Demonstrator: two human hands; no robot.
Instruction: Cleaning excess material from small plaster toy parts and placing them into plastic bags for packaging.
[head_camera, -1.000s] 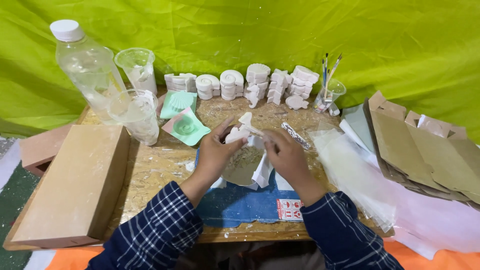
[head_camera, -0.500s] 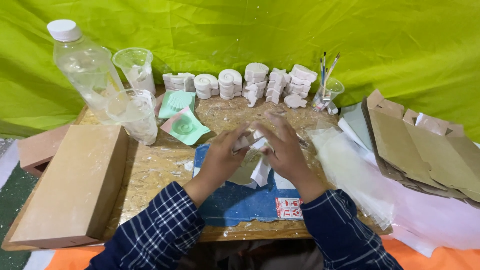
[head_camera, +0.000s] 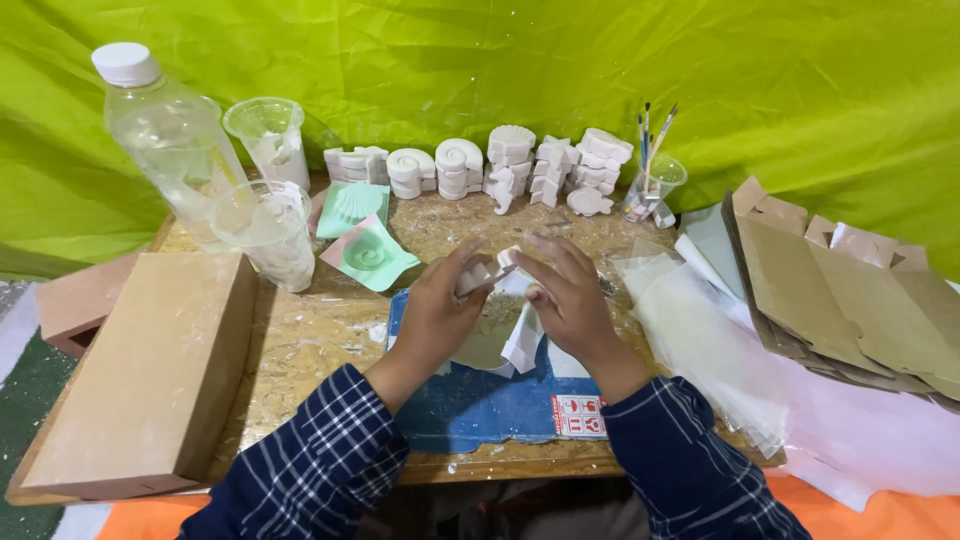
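My left hand (head_camera: 440, 305) and my right hand (head_camera: 565, 295) meet over the middle of the table, both closed around a small white plaster piece (head_camera: 488, 272). They hover above a blue cloth (head_camera: 480, 405) strewn with white scraps (head_camera: 524, 340). Two pale green shell moulds (head_camera: 368, 255) lie just left of my hands. A row of white shell-shaped plaster casts (head_camera: 480, 168) lines the back of the wooden table (head_camera: 310, 330).
A clear plastic bottle (head_camera: 170, 140) and two clear cups (head_camera: 265, 230) stand at the back left. A brown cardboard box (head_camera: 140, 365) fills the left side. A cup of paintbrushes (head_camera: 650, 175), clear plastic sheets (head_camera: 700, 340) and flattened brown cartons (head_camera: 840, 290) lie to the right.
Both hands have drawn closer together around the white piece and lifted it slightly; the view has shifted a little. Everything else on the table stays put.
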